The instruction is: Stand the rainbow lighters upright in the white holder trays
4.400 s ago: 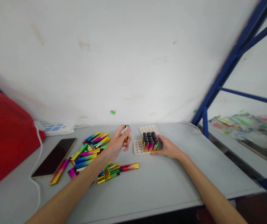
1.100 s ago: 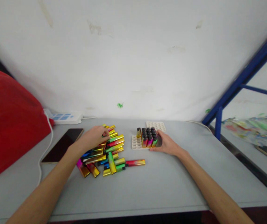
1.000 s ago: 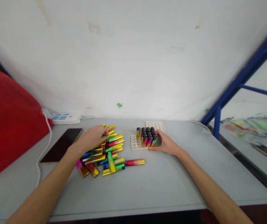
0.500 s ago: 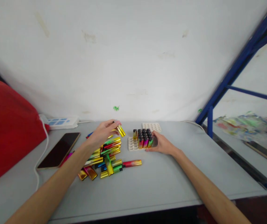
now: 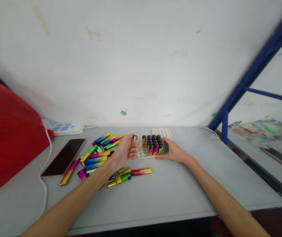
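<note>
My left hand (image 5: 127,148) is closed around a gold lighter (image 5: 134,142), held upright just left of a white tray with holes (image 5: 142,152). Several lighters (image 5: 155,145) with black tops and colored bodies stand close together in the right part of that tray. One more gold lighter (image 5: 144,141) stands in it a little apart, at the back left. My right hand (image 5: 171,150) grips the tray's right side, thumb behind and fingers in front. Under and beside my left forearm lies a loose pile of shiny multicolored lighters (image 5: 96,161).
A second white tray with holes (image 5: 162,132) lies near the wall. To the left are a dark phone (image 5: 64,157), a power strip (image 5: 66,128) with a white cable (image 5: 43,184), and a red bag (image 5: 10,138). A blue metal frame (image 5: 249,75) rises at the right.
My left hand has moved right from above the pile to the tray's left edge. The lighter in it has turned from tilted to upright. My right hand stays at the tray.
</note>
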### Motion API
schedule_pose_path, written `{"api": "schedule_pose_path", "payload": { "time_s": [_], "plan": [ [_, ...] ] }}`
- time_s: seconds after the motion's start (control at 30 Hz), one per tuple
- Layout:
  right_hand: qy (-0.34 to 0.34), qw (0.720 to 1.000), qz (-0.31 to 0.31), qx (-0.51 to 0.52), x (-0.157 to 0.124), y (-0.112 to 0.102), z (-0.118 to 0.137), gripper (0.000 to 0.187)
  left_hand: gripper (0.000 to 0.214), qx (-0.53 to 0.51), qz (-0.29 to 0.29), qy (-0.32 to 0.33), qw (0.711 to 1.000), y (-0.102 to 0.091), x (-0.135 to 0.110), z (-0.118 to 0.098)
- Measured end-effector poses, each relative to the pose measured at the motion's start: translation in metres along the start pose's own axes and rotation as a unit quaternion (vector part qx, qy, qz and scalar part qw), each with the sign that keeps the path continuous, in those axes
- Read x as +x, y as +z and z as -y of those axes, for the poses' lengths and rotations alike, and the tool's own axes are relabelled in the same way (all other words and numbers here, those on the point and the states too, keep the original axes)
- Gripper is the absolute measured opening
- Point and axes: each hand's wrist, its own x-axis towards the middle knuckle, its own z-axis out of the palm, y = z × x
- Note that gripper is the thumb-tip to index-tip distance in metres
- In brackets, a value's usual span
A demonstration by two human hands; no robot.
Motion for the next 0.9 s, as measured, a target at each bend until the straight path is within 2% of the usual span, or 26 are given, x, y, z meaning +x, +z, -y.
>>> {"api": "schedule_pose_path", "payload": {
  "time_s": [0.3,0.67,0.9],
  "plan": [
    [0.003,1.000,0.000,0.003,0.0000,-0.0004,0.0009,0.063,0.027,0.016,-0.026,0.028,0.999,0.0018,0.0022,0.0024],
    [0.000,1.000,-0.004,-0.001,0.0002,-0.0014,0.0028,0.061,0.037,0.068,-0.051,0.041,0.996,-0.0043,0.0084,0.0073],
    [-0.005,1.000,0.000,-0.005,0.0007,-0.0022,0.0032,0.061,0.027,0.037,-0.025,0.035,0.998,-0.0020,0.0059,0.0069]
  ]
}}
